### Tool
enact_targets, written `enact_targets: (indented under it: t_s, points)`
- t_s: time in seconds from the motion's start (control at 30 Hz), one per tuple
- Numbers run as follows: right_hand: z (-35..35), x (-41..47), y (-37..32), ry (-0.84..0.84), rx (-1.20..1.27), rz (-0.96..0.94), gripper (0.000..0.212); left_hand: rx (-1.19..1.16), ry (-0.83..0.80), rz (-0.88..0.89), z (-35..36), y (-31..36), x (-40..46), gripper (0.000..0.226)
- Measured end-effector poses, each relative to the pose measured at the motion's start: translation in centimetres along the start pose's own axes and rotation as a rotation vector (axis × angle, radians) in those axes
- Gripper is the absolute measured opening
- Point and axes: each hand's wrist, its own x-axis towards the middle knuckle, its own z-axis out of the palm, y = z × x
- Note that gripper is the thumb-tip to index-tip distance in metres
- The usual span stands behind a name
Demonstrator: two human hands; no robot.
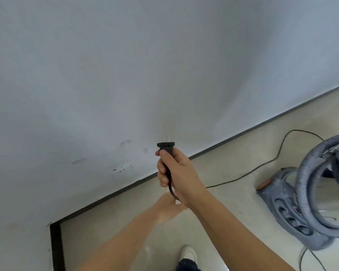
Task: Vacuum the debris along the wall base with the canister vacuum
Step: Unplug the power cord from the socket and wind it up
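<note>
The right hand (pixel 172 171) grips a black plug (pixel 165 146) in a fist, prongs up, in front of the wall (pixel 125 75) and above a white socket (pixel 122 169) low on it. The cord (pixel 262 165) runs from the fist across the floor (pixel 233 153) towards the grey vacuum (pixel 294 212) at the right, whose ribbed hose (pixel 305 173) loops over it. The left hand (pixel 168 207) is blurred below the right wrist; I cannot tell its state. A dark baseboard (pixel 125 189) lines the wall. A white shoe (pixel 188 253) shows at the bottom.
</note>
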Motion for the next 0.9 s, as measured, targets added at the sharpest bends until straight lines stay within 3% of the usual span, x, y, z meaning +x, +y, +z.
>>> enact_targets:
  t_s: [0.07, 0.2, 0.33, 0.43, 0.6, 0.67, 0.73, 0.8, 0.87, 0.9]
  points:
    - [-0.9, -3.9, -4.0, 0.048, 0.103, -0.039, 0.015, 0.094, 0.058, 0.045, 0.1, 1.8, -2.0, 0.028]
    - [-4.2, -11.2, -9.7, 0.178, 0.231, -0.094, 0.019, 0.195, 0.251, 0.052, -2.1, 3.9, -4.3, 0.035]
    - [-9.4, -18.1, -12.1, 0.377, 0.474, -0.039, 0.025, 0.093, 0.510, 0.084, -4.5, 7.7, -7.3, 0.030]
    - [-14.4, -24.1, -12.8, 0.456, 0.599, 0.011, 0.027, 0.040, 0.612, 0.163, -5.4, 11.2, -8.8, 0.022]
    - [-24.7, -34.4, -11.4, 0.625, 0.361, 0.214, 0.024, -0.252, 0.864, 0.164, -5.9, 18.2, -10.8, 0.018]
    - [-28.2, -37.1, -10.1, 0.739, 0.243, 0.228, 0.020, -0.326, 0.779, 0.234, -4.5, 21.7, -11.7, 0.032]
    - [-30.5, -38.3, -9.2, 0.795, 0.173, 0.189, 0.020, -0.183, 0.597, 0.346, -0.7, 25.7, -13.4, 0.046]
    - [-31.2, -38.5, -9.5, 0.751, 0.105, 0.128, 0.019, 0.300, 0.387, 0.410, 5.1, 29.5, -15.1, 0.051]
    - [-30.6, -38.4, -10.7, 0.607, 0.030, 0.094, 0.018, 0.886, 0.199, 0.446, 12.1, 32.8, -16.8, 0.046]
    - [-30.3, -38.6, -11.4, 0.517, -0.024, 0.100, 0.020, 1.063, 0.134, 0.454, 15.5, 34.2, -17.5, 0.042]
